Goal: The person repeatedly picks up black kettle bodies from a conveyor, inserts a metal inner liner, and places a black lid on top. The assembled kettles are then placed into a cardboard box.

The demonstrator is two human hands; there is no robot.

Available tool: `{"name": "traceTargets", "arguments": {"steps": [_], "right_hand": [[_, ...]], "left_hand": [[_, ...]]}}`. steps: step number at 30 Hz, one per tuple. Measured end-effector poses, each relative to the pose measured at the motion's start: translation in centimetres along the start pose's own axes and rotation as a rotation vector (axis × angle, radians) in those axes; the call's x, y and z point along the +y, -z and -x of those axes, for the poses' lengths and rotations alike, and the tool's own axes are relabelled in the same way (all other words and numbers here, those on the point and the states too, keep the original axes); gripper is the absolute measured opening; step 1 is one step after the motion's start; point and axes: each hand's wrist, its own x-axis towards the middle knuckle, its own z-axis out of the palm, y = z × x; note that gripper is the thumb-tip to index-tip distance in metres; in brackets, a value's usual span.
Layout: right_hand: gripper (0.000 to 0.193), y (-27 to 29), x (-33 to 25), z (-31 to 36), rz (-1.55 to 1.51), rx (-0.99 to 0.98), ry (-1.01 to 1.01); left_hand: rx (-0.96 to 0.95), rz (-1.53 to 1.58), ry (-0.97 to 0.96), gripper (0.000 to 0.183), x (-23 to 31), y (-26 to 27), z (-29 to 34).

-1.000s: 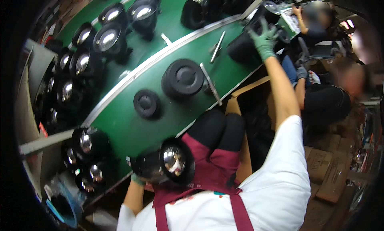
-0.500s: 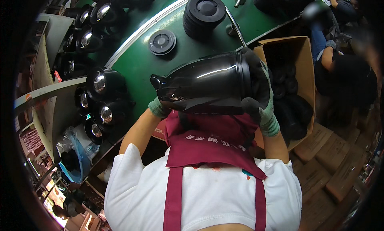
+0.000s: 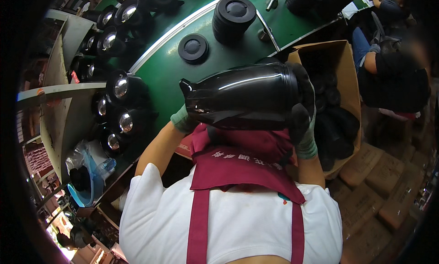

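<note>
At the center of the frame, a glossy black jug (image 3: pixel 242 97) was held sideways, its spout end in the partly hidden left hand (image 3: pixel 182 120), its other end gripped by the gloved right hand (image 3: pixel 303 126). Stacked black discs (image 3: pixel 234 13) stood on the green table (image 3: pixel 157 83), upper center.

Free: table (image 3: pixel 164 81) strip between held jug (image 3: pixel 242 97) and disc (image 3: pixel 193 49), also left hand (image 3: pixel 183 120) to parked jugs (image 3: pixel 121 86) | Ahead, blocking: disc, taller stack (image 3: pixel 235 17), rod (image 3: pixel 268 29) beyond jug | Right: carton (image 3: pixel 351 83) crowds right hand (image 3: pixel 304 122)
</note>
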Motion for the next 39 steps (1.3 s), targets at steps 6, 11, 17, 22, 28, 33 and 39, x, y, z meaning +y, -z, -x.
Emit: {"name": "traceTargets", "arguments": {"steps": [6,11,17,22,28,33,39], "right_hand": [[0.066,-0.2,0.2,-0.1,0.056,-0.09,0.097],[0.065,-0.5,0.7,0.2,0.001,0.006,0.022],[0.06,3.0,0.0,0.5,0.035,-0.31,-0.364],[0.057,6.2,0.3,0.4,0.049,-0.412,-0.719],[0.078,5.6,-3.1,-0.3,0.293,-0.249,-0.231],[0.067,5.7,3.5,3.5,0.572,-0.098,0.012],[0.057,6.6,3.1,3.8,0.256,-0.09,-0.129]], "left_hand": [[-0.1,-0.331,-0.172,0.046,1.3,-1.1,0.5],[0.162,-0.346,-0.111,0.043,5.5,-4.7,0.0],[0.174,-0.065,0.062,0.053,6.7,-3.3,0.6],[0.086,-1.047,-0.278,0.04,13.2,-10.4,-1.9],[0.096,-0.128,-0.048,0.037,6.0,-7.8,-1.3],[0.242,-0.22,-0.13,0.036,5.2,-9.6,-1.7],[0.217,-0.46,-0.179,0.035,9.2,-11.2,-2.1]]}}
